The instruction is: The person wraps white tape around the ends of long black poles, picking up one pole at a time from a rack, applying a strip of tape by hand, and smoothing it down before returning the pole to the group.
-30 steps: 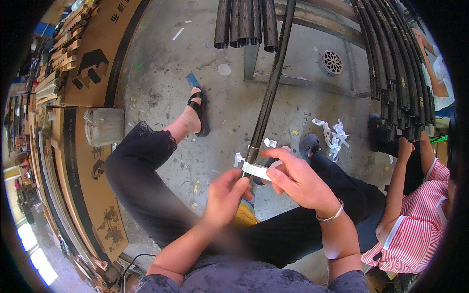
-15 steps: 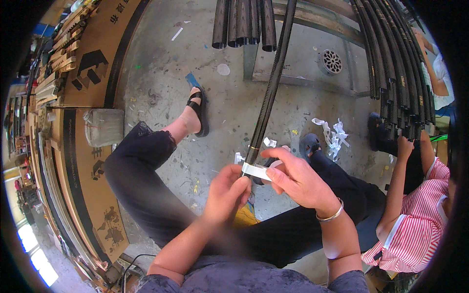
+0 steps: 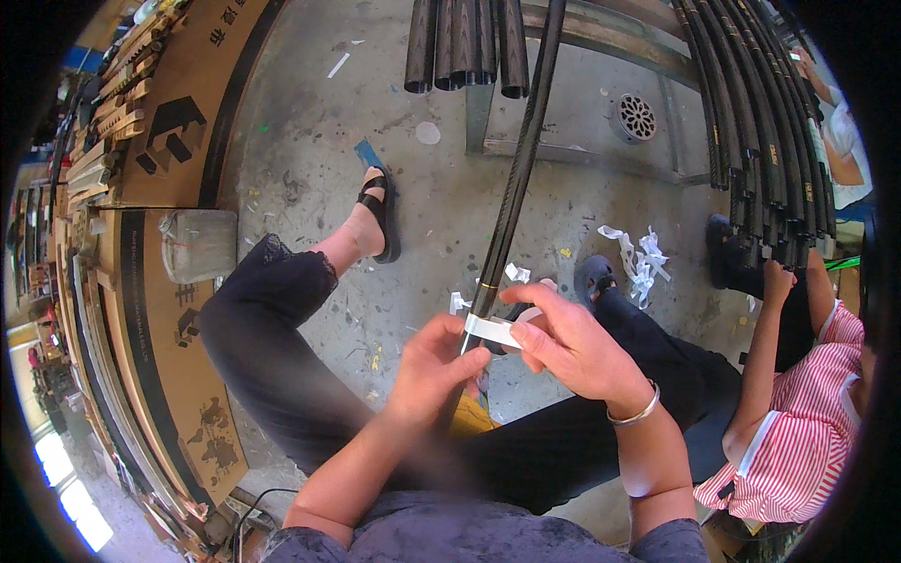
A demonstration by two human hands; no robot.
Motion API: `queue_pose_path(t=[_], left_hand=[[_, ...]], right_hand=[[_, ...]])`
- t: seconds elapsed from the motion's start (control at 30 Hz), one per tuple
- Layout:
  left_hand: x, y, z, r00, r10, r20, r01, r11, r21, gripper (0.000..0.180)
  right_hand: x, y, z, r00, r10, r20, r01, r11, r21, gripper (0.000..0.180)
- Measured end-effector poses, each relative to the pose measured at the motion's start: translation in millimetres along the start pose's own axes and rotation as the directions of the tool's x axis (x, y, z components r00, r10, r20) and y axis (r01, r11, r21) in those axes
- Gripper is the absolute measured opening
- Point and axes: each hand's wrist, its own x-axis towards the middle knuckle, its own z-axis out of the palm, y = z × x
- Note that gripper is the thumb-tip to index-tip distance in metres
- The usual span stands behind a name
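A long black tube (image 3: 526, 159) with a woven sheen and a thin gold ring near its lower end slants down toward me. My left hand (image 3: 430, 368) is closed about that near end, its thumb lying across the front. White tape (image 3: 490, 328) wraps part of the tube just above the left thumb and stretches right as a short strip. The strip's other end sits between the thumb and fingers of my right hand (image 3: 577, 349), which wears a bangle on the wrist. The tube's very tip is hidden by the left hand.
Several dark tubes (image 3: 465, 47) lie at the top, more (image 3: 765, 141) at the right. Crumpled white strips (image 3: 643, 265) litter the floor near a round drain (image 3: 637, 117). Cardboard boxes (image 3: 174, 122) line the left. Another person in a striped shirt (image 3: 798, 422) works at right.
My left thumb has swung right and lower across the tube, opening a gap to the index finger. My right hand and the tape strip stay almost where they were.
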Motion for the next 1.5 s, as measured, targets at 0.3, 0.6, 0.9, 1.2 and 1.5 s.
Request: queue_pose_path(t=[0.3, 0.6, 0.9, 1.2, 1.5], left_hand=[[-2, -3, 2, 0.994, 0.037, -0.106, -0.037, 0.999, 0.005, 0.026], [-6, 3, 4, 0.994, 0.020, -0.111, -0.018, 1.000, 0.025, 0.022], [-6, 2, 6, 0.993, 0.038, -0.112, -0.033, 0.999, 0.042, 0.020], [-4, 2, 11, 0.974, 0.098, -0.204, -0.060, 0.981, 0.184, 0.015], [-3, -2, 9, 0.977, 0.110, -0.180, -0.081, 0.983, 0.162, 0.014]], right_hand=[[2, 1, 2, 1.000, 0.007, -0.006, -0.007, 1.000, 0.005, 0.033], [2, 0, 1, 1.000, 0.026, 0.015, -0.026, 1.000, 0.009, 0.035], [2, 2, 3, 0.999, -0.001, -0.045, 0.003, 0.999, 0.038, 0.034], [1, 0, 2, 0.999, 0.008, -0.048, -0.008, 1.000, -0.013, 0.034], [1, 2, 2, 0.999, 0.006, -0.051, -0.007, 1.000, -0.017, 0.034]])
